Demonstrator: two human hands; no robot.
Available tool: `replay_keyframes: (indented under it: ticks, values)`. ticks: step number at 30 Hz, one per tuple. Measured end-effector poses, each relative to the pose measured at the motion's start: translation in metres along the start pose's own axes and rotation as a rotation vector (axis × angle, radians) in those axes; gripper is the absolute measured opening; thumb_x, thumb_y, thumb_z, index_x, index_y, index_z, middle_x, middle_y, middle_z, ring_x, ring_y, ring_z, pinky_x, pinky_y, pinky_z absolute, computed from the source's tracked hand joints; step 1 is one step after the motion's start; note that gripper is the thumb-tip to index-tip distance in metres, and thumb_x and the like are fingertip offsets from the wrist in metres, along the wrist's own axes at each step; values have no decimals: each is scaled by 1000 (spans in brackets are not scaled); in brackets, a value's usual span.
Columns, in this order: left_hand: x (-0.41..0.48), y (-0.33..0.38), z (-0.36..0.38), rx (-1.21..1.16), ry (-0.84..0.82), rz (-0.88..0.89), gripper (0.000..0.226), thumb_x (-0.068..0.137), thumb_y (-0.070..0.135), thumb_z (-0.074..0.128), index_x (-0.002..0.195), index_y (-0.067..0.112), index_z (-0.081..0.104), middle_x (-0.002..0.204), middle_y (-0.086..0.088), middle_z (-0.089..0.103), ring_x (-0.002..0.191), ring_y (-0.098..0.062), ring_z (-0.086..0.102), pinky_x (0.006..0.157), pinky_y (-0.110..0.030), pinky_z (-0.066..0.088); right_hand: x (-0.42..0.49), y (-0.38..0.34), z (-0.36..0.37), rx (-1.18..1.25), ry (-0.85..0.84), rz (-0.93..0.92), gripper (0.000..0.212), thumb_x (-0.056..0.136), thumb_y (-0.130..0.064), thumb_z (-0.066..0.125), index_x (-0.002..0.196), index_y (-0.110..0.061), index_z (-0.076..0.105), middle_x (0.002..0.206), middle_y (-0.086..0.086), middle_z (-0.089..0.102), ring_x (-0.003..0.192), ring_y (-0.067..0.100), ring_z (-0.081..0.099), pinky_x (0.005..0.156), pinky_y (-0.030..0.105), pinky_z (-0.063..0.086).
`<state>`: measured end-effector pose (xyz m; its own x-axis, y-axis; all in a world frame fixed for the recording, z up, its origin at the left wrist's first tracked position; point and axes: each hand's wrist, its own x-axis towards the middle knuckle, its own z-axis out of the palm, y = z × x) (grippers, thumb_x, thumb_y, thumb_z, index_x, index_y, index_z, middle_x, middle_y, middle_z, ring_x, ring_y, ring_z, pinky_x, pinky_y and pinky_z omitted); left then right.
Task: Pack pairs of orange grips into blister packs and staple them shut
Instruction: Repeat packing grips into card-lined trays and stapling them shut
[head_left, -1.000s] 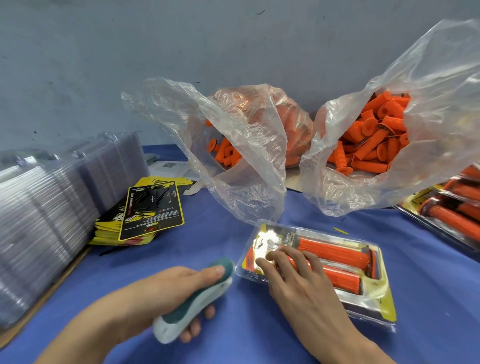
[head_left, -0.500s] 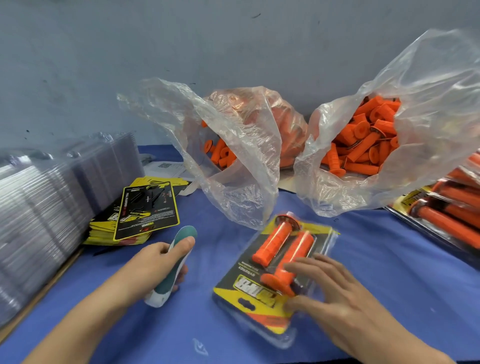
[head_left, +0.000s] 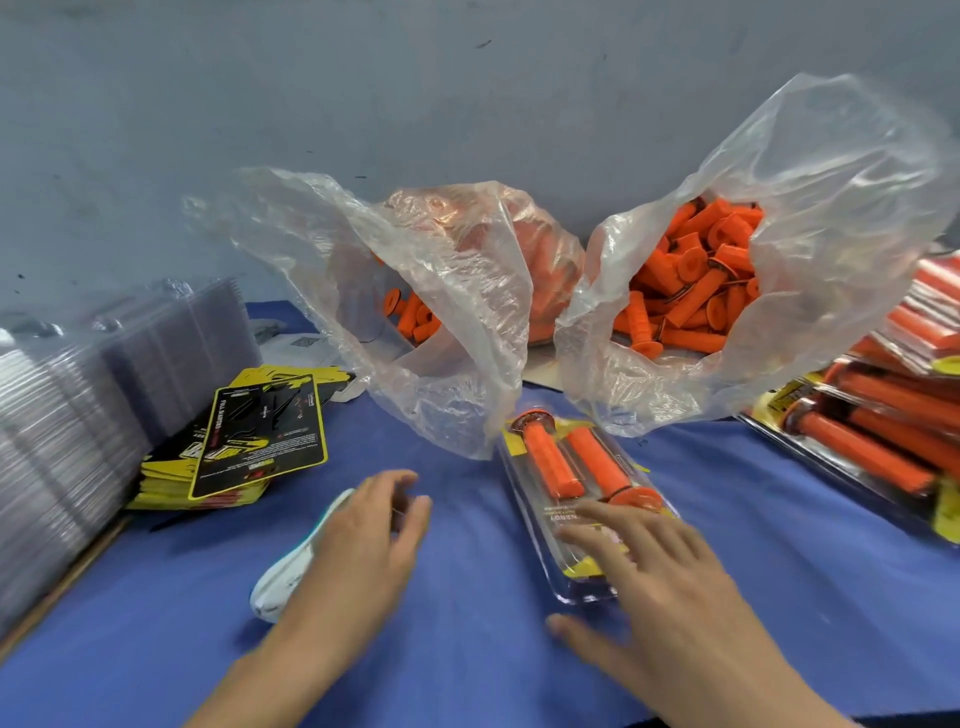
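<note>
A closed clear blister pack (head_left: 525, 499) lies on the blue cloth in the middle, its length pointing away from me. Inside it, two orange grips (head_left: 550, 462) sit side by side on a yellow and black card. My right hand (head_left: 660, 587) rests on the pack's near end with its fingers spread and straight. A white and teal stapler (head_left: 283, 577) lies on the cloth to the left of the pack. My left hand (head_left: 363, 540) hovers over the stapler's far end with its fingers loose, not gripping it.
Two open plastic bags of loose orange grips (head_left: 691, 291) (head_left: 415, 317) stand at the back. Empty clear blister shells (head_left: 78, 415) are stacked at the left, next to a pile of yellow and black cards (head_left: 260, 436). Filled packs (head_left: 872, 441) are piled at the right.
My left hand has let go of the stapler, which now lies on the cloth. The pack has turned under my right hand until it points straight away from me.
</note>
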<state>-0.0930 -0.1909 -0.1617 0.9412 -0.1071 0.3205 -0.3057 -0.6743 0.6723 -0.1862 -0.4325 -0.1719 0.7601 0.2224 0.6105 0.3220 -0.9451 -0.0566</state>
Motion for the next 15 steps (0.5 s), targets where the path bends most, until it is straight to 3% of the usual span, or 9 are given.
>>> replay_keyframes:
  ticks: [1, 3, 4, 6, 7, 10, 13, 15]
  values:
    - [-1, 13, 10, -235, -126, -141, 11, 97, 27, 57, 102, 20, 63, 97, 3, 66, 82, -10, 65, 81, -35, 56, 0, -4, 5, -53, -36, -27, 55, 62, -57, 71, 110, -32, 66, 119, -6, 67, 105, 18, 65, 91, 36, 42]
    - [0, 35, 30, -597, -357, -390, 19, 99, 27, 55, 92, 12, 64, 95, -7, 68, 74, -14, 67, 74, -30, 58, 2, -6, 14, -132, -3, -64, 34, 65, -39, 72, 97, -29, 73, 108, -3, 71, 90, 21, 71, 82, 36, 52]
    - [2, 43, 38, -700, -449, -467, 25, 99, 29, 55, 93, 7, 66, 96, -10, 69, 79, -20, 69, 75, -28, 57, 2, -5, 16, -142, 39, -87, 23, 72, -27, 64, 92, -27, 75, 103, -3, 72, 84, 21, 72, 76, 34, 56]
    - [6, 56, 50, -841, -604, -528, 34, 100, 31, 54, 105, 1, 69, 103, -12, 74, 92, -26, 72, 84, -30, 58, 0, -2, 18, -134, 81, -126, 29, 79, -15, 52, 91, -26, 76, 101, -3, 73, 81, 20, 72, 69, 32, 58]
    - [7, 60, 56, -904, -652, -536, 35, 100, 29, 54, 111, -1, 68, 102, -12, 75, 89, -23, 72, 82, -32, 59, -2, 0, 17, -136, 103, -141, 30, 81, -14, 52, 91, -27, 76, 103, -3, 73, 82, 20, 72, 68, 31, 58]
    - [6, 70, 71, -1003, -674, -618, 35, 95, 21, 60, 118, -6, 65, 92, -11, 72, 72, -17, 67, 69, -28, 58, -7, 6, 10, -132, 141, -157, 27, 83, -13, 53, 86, -27, 76, 104, -3, 74, 83, 19, 72, 68, 29, 57]
    - [2, 76, 82, -1035, -656, -661, 25, 90, 14, 62, 108, -2, 69, 91, -13, 74, 76, -20, 69, 81, -34, 58, -14, 14, -2, -138, 158, -168, 32, 93, -14, 48, 78, -24, 75, 103, -4, 74, 84, 17, 72, 70, 25, 55]
    - [1, 79, 86, -1073, -607, -675, 13, 89, 9, 61, 97, 3, 70, 86, -12, 74, 74, -19, 70, 78, -32, 59, -21, 19, -13, -126, 139, -151, 47, 102, -15, 36, 77, -24, 74, 103, -5, 74, 88, 14, 72, 70, 16, 46]
